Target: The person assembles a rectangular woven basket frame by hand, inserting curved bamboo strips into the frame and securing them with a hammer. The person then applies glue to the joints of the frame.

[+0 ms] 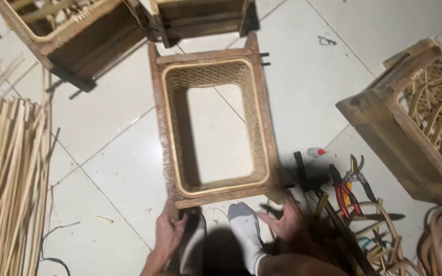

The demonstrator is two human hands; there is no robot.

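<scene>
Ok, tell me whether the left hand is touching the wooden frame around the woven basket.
Touching. The head view shows the left hand gripping the near left corner of the wooden frame, fingers wrapped on its bottom edge.
</scene>
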